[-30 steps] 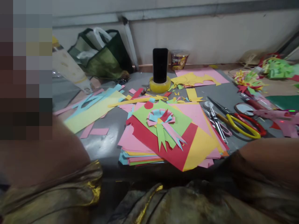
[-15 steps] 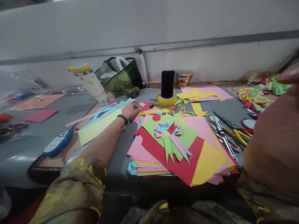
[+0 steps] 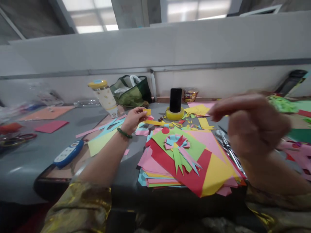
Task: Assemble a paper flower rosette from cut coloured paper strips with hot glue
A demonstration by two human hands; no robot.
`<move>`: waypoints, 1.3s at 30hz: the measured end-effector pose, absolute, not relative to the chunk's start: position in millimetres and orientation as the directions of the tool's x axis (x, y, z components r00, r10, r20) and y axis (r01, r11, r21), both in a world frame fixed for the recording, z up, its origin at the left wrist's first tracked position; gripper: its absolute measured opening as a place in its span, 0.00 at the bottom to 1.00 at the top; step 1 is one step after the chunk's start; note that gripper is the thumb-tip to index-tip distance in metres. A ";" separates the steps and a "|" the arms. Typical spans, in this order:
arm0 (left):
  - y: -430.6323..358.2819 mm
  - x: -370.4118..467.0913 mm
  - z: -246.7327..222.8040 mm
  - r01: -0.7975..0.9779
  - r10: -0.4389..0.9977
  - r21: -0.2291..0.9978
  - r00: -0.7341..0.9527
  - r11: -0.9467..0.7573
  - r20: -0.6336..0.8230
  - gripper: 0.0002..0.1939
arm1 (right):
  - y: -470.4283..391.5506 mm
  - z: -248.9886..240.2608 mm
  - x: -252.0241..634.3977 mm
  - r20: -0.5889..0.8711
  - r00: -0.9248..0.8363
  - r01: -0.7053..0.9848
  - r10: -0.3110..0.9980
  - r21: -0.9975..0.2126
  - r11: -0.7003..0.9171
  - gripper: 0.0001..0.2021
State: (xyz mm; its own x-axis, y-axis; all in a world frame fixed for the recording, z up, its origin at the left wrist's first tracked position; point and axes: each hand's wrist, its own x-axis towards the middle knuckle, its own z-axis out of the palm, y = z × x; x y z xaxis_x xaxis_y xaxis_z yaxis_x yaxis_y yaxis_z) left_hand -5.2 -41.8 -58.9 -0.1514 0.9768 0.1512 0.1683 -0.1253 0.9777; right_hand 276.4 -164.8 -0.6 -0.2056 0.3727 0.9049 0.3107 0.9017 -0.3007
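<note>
Green bracelet (image 3: 124, 133): worn on left wrist. Left hand (image 3: 133, 119): reaching to frame centre, pinching 1 yellow paper piece (image 3: 147, 112). Paper rosette (image 3: 177, 145): flat, lower centre. Right hand (image 3: 252, 126): raised at right, fingers curled, blurred; grip cannot be determined.

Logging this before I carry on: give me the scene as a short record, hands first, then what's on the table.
Left hand: pinches a small yellow paper piece
Right hand: raised, blurred; any hold unclear
Paper rosette: lies on a green sheet atop the paper stack
Phone: stands upright at the yellow tape roll
Bottle: beside the green bag
</note>
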 end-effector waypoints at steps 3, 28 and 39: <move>-66.5 12.8 -51.4 0.086 0.990 0.987 -0.013 -0.135 0.137 0.15 | -163.6 2.6 276.9 0.881 -0.329 0.375 0.341 -0.210 0.903 0.05; -121.0 68.9 -72.5 0.230 0.823 0.972 0.544 0.039 -0.162 0.19 | -242.9 -90.7 437.5 0.203 0.373 0.926 0.906 -0.143 -0.349 0.17; -114.9 66.0 -78.3 -0.037 0.802 0.965 0.565 0.261 -0.196 0.17 | -184.3 -75.7 436.6 0.043 0.371 0.929 0.928 -0.006 -0.371 0.16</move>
State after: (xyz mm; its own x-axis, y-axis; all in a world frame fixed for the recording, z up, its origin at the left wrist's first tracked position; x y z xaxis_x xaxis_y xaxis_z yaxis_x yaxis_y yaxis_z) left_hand 66.0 -114.9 -78.3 0.5646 0.8018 -0.1958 -0.0365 0.2613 0.9646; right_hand 436.6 -184.3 -75.7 0.3711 0.9276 0.0431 0.9285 -0.3712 -0.0062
